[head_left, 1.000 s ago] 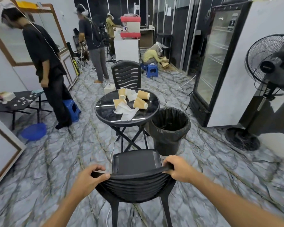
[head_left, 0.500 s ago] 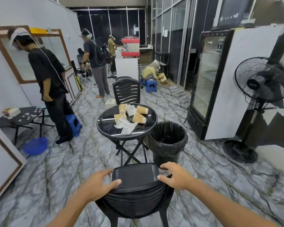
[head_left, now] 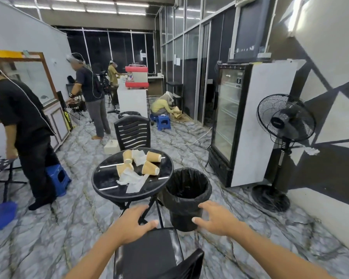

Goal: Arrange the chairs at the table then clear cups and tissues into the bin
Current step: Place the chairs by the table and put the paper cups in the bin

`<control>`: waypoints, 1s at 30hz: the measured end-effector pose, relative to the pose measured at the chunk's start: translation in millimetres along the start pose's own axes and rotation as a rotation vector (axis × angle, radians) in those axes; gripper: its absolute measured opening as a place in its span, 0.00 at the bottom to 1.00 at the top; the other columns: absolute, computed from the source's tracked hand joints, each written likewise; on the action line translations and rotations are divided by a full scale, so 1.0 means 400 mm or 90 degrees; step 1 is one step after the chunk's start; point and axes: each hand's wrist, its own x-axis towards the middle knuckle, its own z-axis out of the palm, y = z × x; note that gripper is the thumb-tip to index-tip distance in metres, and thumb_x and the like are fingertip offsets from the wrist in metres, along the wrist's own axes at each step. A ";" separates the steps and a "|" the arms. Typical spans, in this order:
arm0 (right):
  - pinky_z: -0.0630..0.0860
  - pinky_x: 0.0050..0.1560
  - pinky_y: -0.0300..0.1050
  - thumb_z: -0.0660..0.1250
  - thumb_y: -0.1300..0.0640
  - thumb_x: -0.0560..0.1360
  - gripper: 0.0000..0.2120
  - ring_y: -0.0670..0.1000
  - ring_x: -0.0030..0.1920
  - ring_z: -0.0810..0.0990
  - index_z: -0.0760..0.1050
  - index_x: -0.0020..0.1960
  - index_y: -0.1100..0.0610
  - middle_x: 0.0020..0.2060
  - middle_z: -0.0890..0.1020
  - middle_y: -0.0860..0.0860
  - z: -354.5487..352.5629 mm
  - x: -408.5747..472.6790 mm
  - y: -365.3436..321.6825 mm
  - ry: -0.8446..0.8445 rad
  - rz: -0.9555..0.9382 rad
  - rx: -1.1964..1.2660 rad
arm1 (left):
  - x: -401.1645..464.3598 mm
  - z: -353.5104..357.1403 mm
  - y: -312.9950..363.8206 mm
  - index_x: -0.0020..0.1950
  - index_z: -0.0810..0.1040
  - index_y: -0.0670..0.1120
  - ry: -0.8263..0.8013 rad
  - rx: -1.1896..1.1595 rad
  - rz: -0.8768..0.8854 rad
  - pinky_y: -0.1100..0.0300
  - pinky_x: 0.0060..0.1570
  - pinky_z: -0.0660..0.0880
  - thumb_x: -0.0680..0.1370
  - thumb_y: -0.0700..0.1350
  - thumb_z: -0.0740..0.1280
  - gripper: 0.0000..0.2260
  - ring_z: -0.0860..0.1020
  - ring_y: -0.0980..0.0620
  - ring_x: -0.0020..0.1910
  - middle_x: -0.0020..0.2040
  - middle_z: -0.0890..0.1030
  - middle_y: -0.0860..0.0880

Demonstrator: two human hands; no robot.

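Both hands released from near chair point(head_left: 149, 256) backrest; left hand point(head_left: 132, 224) and right hand point(head_left: 215, 219) spread, empty. Cups point(head_left: 149, 168), tissues point(head_left: 132, 179) on desk point(head_left: 107, 176) not yet cleared.

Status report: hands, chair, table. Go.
Left hand and right hand open, above near chair seat. Cups and tissues on table. Bin beside table.

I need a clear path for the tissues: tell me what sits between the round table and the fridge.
In the head view, only the black-lined bin stands between the round table and the fridge, close beside the table's edge.
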 end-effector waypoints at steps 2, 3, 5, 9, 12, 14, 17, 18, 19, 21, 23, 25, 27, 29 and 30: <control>0.68 0.68 0.48 0.53 0.24 0.71 0.43 0.51 0.70 0.68 0.64 0.75 0.53 0.71 0.70 0.50 -0.016 0.018 0.018 0.011 0.017 -0.007 | 0.043 -0.011 0.018 0.79 0.62 0.51 -0.006 -0.009 0.012 0.54 0.73 0.64 0.71 0.75 0.59 0.42 0.64 0.52 0.76 0.78 0.65 0.52; 0.68 0.68 0.48 0.55 0.26 0.73 0.41 0.52 0.70 0.68 0.64 0.75 0.54 0.71 0.70 0.51 -0.021 0.026 0.028 0.016 0.028 -0.009 | 0.063 -0.015 0.027 0.79 0.62 0.52 -0.012 -0.011 0.015 0.54 0.73 0.64 0.70 0.76 0.58 0.44 0.64 0.52 0.76 0.78 0.65 0.52; 0.69 0.67 0.49 0.56 0.29 0.73 0.38 0.52 0.69 0.69 0.66 0.73 0.53 0.69 0.72 0.51 -0.030 0.038 0.044 0.023 0.046 -0.016 | 0.101 -0.018 0.044 0.79 0.62 0.52 -0.028 -0.012 0.025 0.53 0.74 0.64 0.69 0.76 0.58 0.44 0.63 0.51 0.76 0.78 0.65 0.52; 0.72 0.63 0.48 0.54 0.27 0.70 0.38 0.50 0.65 0.72 0.68 0.71 0.50 0.66 0.75 0.49 -0.039 0.052 0.078 0.034 0.065 -0.020 | 0.170 -0.012 0.078 0.79 0.62 0.51 -0.048 0.001 0.055 0.53 0.74 0.64 0.74 0.71 0.61 0.39 0.64 0.51 0.76 0.78 0.65 0.51; 0.72 0.63 0.49 0.55 0.27 0.71 0.37 0.51 0.64 0.72 0.68 0.70 0.51 0.65 0.75 0.50 -0.054 0.058 0.108 0.038 0.074 -0.017 | 0.216 -0.003 0.116 0.78 0.62 0.52 -0.075 0.010 0.066 0.54 0.73 0.64 0.70 0.75 0.58 0.43 0.64 0.51 0.76 0.78 0.66 0.52; 0.72 0.64 0.51 0.54 0.27 0.70 0.38 0.52 0.65 0.73 0.69 0.70 0.52 0.65 0.76 0.51 -0.068 0.067 0.131 0.040 0.081 -0.008 | 0.253 0.008 0.141 0.78 0.63 0.52 -0.088 0.013 0.072 0.53 0.73 0.65 0.67 0.78 0.56 0.46 0.65 0.51 0.76 0.77 0.66 0.52; 0.73 0.64 0.52 0.52 0.27 0.70 0.40 0.53 0.66 0.72 0.68 0.71 0.51 0.66 0.75 0.51 -0.089 0.084 0.171 0.034 0.090 -0.001 | 0.313 0.042 0.183 0.78 0.63 0.52 -0.094 0.000 0.078 0.51 0.73 0.66 0.70 0.76 0.60 0.43 0.65 0.50 0.75 0.77 0.66 0.52; 0.73 0.63 0.52 0.53 0.27 0.70 0.39 0.53 0.67 0.71 0.67 0.72 0.51 0.66 0.74 0.52 -0.097 0.091 0.186 0.032 0.091 -0.004 | 0.332 0.056 0.202 0.78 0.63 0.52 -0.095 -0.001 0.079 0.51 0.73 0.66 0.71 0.75 0.60 0.42 0.65 0.50 0.75 0.77 0.67 0.52; 0.73 0.62 0.52 0.54 0.28 0.72 0.38 0.54 0.66 0.72 0.67 0.72 0.52 0.66 0.74 0.52 -0.104 0.098 0.200 0.027 0.089 -0.007 | 0.349 0.068 0.219 0.78 0.63 0.52 -0.099 0.001 0.078 0.51 0.73 0.67 0.71 0.75 0.60 0.43 0.65 0.50 0.75 0.77 0.67 0.52; 0.73 0.60 0.52 0.57 0.31 0.75 0.33 0.54 0.64 0.72 0.68 0.71 0.53 0.64 0.75 0.53 -0.122 0.116 0.241 0.022 0.078 -0.011 | 0.387 0.091 0.263 0.78 0.63 0.51 -0.111 0.008 0.076 0.52 0.72 0.66 0.69 0.77 0.58 0.45 0.65 0.50 0.75 0.77 0.67 0.52; 0.73 0.59 0.51 0.58 0.34 0.76 0.31 0.54 0.64 0.72 0.69 0.70 0.53 0.63 0.75 0.53 -0.142 0.139 0.292 0.015 0.067 -0.018 | 0.429 0.113 0.307 0.78 0.62 0.51 -0.119 0.004 0.071 0.52 0.72 0.66 0.64 0.80 0.55 0.50 0.64 0.50 0.75 0.77 0.66 0.52; 0.73 0.57 0.51 0.58 0.34 0.76 0.29 0.54 0.63 0.72 0.70 0.67 0.54 0.61 0.76 0.53 -0.162 0.163 0.348 0.010 0.061 -0.026 | 0.478 0.136 0.349 0.78 0.63 0.52 -0.119 0.004 0.064 0.51 0.72 0.67 0.62 0.81 0.53 0.51 0.64 0.50 0.75 0.77 0.67 0.52; 0.73 0.57 0.52 0.58 0.34 0.76 0.28 0.53 0.61 0.73 0.71 0.65 0.54 0.59 0.76 0.52 -0.185 0.189 0.404 0.004 0.055 -0.031 | 0.532 0.155 0.389 0.78 0.63 0.52 -0.117 0.015 0.057 0.51 0.72 0.67 0.61 0.83 0.51 0.53 0.65 0.49 0.75 0.76 0.67 0.52; 0.74 0.57 0.53 0.57 0.32 0.75 0.29 0.54 0.60 0.73 0.71 0.63 0.54 0.58 0.76 0.53 -0.204 0.216 0.466 -0.003 0.058 -0.023 | 0.585 0.172 0.428 0.78 0.63 0.52 -0.113 0.026 0.050 0.50 0.72 0.67 0.60 0.83 0.51 0.54 0.65 0.49 0.75 0.76 0.67 0.52; 0.74 0.57 0.54 0.56 0.31 0.74 0.30 0.55 0.60 0.74 0.71 0.62 0.54 0.58 0.76 0.53 -0.213 0.229 0.499 -0.011 0.057 -0.022 | 0.607 0.181 0.450 0.77 0.64 0.52 -0.111 0.025 0.046 0.51 0.72 0.67 0.60 0.83 0.51 0.53 0.64 0.49 0.75 0.76 0.67 0.52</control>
